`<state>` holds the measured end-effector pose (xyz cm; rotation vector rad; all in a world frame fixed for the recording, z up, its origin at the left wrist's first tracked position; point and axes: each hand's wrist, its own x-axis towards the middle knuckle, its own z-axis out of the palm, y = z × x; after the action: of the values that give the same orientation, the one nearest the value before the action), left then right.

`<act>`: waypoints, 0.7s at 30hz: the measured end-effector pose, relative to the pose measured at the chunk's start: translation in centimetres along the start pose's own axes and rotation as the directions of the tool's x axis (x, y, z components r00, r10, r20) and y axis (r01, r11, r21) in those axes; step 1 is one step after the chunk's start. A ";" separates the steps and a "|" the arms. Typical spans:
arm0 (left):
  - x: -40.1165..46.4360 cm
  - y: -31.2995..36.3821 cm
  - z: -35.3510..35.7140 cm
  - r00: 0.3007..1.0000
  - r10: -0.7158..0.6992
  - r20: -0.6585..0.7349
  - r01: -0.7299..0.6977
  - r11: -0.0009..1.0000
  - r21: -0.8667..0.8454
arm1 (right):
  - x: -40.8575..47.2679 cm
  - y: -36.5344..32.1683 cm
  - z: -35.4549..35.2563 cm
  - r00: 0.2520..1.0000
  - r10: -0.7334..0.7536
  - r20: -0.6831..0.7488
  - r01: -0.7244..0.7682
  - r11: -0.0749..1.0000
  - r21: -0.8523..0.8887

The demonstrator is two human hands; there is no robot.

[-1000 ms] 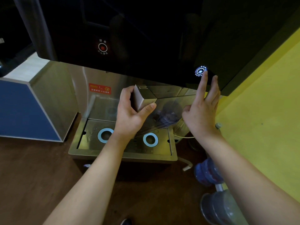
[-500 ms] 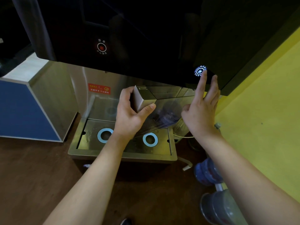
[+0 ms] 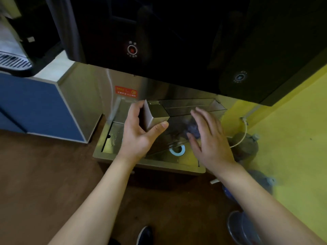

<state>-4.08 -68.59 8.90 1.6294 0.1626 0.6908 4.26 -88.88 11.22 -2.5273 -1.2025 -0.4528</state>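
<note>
My left hand grips the end of a long steel box-shaped container that lies across the drip tray under a black water dispenser. Thumb and fingers wrap its left end. My right hand hovers with fingers straight over the container's right part, holding nothing. The round button at the dispenser's lower right is dark. A second round button with a red centre sits to the left.
The steel drip tray has a blue-ringed drain hole. A blue cabinet stands to the left, a yellow wall to the right. Water jugs stand on the brown floor at lower right. A red warning label is on the steel back.
My right hand came down off the lower right button to above the container, and that button's light went out. My left hand kept its hold. The view shifted.
</note>
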 end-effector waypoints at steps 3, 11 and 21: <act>-1.4 0.5 -2.9 0.998 -0.048 -0.032 0.049 0.998 0.029 | 0.9 -2.5 1.5 0.997 -0.039 0.062 0.035 0.998 0.056; -4.0 2.1 -13.2 0.992 -0.080 -0.094 0.090 0.989 0.117 | 4.3 -11.3 4.2 0.977 -0.172 0.123 0.142 0.964 0.224; -4.3 2.2 -33.8 0.989 -0.066 -0.130 0.087 0.982 0.168 | 12.0 -29.0 10.0 0.951 -0.308 0.023 0.290 0.915 0.280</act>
<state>-25.71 -42.18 10.34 1.7366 0.3826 0.7351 -9.88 -59.10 11.04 -2.1472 -1.5697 -0.2484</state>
